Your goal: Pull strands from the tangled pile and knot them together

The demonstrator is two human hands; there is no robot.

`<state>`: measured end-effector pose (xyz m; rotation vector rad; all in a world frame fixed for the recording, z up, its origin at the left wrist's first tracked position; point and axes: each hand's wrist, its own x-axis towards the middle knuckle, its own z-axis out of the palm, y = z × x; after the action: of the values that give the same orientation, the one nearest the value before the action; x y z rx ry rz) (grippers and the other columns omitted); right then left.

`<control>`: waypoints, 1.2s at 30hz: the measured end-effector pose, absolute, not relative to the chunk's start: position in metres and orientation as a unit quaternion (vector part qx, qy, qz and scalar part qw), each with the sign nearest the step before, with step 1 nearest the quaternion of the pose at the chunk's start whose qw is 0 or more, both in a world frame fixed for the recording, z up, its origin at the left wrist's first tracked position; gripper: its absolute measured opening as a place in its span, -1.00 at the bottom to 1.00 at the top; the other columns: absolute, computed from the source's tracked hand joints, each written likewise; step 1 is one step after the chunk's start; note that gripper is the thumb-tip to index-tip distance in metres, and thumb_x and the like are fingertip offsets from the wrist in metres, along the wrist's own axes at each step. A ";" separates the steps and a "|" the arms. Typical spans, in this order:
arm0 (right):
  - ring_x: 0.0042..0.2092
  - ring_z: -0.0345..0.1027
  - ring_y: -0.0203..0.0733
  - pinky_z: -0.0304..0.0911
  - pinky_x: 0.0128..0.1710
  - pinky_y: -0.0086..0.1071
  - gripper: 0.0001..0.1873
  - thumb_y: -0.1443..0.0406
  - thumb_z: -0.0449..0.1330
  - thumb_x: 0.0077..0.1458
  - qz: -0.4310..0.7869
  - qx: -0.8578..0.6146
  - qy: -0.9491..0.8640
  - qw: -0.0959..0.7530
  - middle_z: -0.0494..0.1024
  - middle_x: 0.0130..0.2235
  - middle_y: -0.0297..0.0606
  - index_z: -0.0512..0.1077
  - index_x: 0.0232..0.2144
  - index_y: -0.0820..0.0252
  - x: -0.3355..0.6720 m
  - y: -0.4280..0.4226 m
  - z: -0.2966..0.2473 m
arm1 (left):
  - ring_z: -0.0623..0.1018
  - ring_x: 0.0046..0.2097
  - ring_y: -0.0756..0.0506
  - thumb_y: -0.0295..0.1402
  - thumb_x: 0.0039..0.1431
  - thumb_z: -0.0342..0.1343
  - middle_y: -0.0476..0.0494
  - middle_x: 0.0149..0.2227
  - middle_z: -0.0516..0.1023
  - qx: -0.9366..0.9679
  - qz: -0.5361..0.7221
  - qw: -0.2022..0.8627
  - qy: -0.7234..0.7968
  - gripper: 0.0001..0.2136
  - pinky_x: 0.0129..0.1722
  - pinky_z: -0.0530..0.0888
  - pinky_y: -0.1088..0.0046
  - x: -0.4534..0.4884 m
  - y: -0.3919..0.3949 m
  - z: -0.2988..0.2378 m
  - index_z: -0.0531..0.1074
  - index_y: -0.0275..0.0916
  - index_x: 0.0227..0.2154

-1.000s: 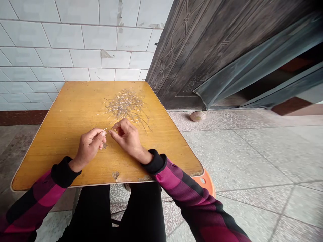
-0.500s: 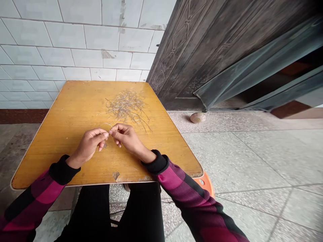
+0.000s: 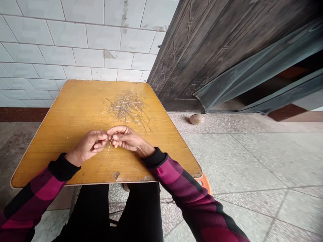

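A thin, silvery wire (image 3: 108,151) is held between my two hands over the near half of the wooden table. My left hand (image 3: 91,144) pinches it between thumb and forefinger. Close beside it, my right hand (image 3: 126,137) also pinches the wire, thumb against fingers. One end hangs down toward me, and a curved part arches above the fingertips. Just beyond my hands lies a tangled pile of thin wires (image 3: 127,105), some looped and some straight. Where exactly the wire runs between my fingertips is hidden.
The yellow wooden table (image 3: 75,107) has a worn, chipped front edge. White wall tiles (image 3: 85,55) stand behind it, and a dark carved door (image 3: 181,67) is at the right. A small roundish object (image 3: 197,119) lies on the floor. An orange stool (image 3: 206,183) shows under the right corner.
The wire has turned between my fingers, and a long end now hangs down toward me. My right hand has rotated slightly. The pile has stayed put.
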<state>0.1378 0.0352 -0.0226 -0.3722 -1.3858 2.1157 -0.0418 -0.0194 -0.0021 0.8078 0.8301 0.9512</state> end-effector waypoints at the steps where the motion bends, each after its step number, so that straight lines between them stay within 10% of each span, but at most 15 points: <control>1: -0.42 0.37 -0.42 0.38 -0.41 -0.48 -0.68 0.19 0.37 -0.07 0.759 -0.153 -0.551 0.311 0.51 -0.37 -0.36 0.53 -0.21 0.14 0.138 0.035 -0.023 | 0.07 -0.71 0.21 -0.39 -0.13 0.22 0.08 -0.66 0.28 0.376 0.439 0.721 0.383 -0.88 -0.74 0.00 0.66 -0.042 -0.020 -0.002 0.40 -0.33 -0.60; 10: -0.22 0.38 -0.23 0.33 -0.21 -0.32 -0.80 0.27 0.20 0.16 0.210 -0.220 -0.829 0.469 0.48 -0.27 -0.22 0.54 -0.16 0.10 0.142 0.030 -0.021 | 0.13 -0.70 0.18 -0.35 -0.08 0.22 0.08 -0.68 0.25 0.419 0.473 0.637 0.442 -0.81 -0.74 0.05 0.64 -0.038 -0.024 -0.002 0.37 -0.32 -0.63; 23: -0.28 0.40 -0.29 0.35 -0.34 -0.43 -0.82 0.29 0.22 0.14 0.244 -0.176 -0.828 0.473 0.51 -0.28 -0.24 0.51 -0.18 0.16 0.140 0.034 -0.025 | 0.12 -0.71 0.15 -0.37 -0.11 0.16 0.14 -0.75 0.17 0.444 0.471 0.567 0.509 -0.87 -0.77 0.11 0.63 -0.038 -0.023 0.001 0.37 -0.29 -0.64; 36: -0.34 0.37 -0.32 0.20 -0.44 -0.44 -0.81 0.34 0.09 0.26 -0.090 -0.173 -0.906 0.376 0.55 -0.27 -0.22 0.49 -0.18 0.25 0.147 0.029 -0.021 | 0.13 -0.70 0.13 -0.40 -0.16 0.16 0.13 -0.75 0.14 0.415 0.455 0.588 0.524 -0.87 -0.78 0.14 0.63 -0.037 -0.021 -0.001 0.35 -0.29 -0.68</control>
<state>0.1475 0.0291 -0.0210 -0.4432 -2.3164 -0.2307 -0.0375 -0.0213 -0.0011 0.9657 1.2207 1.0600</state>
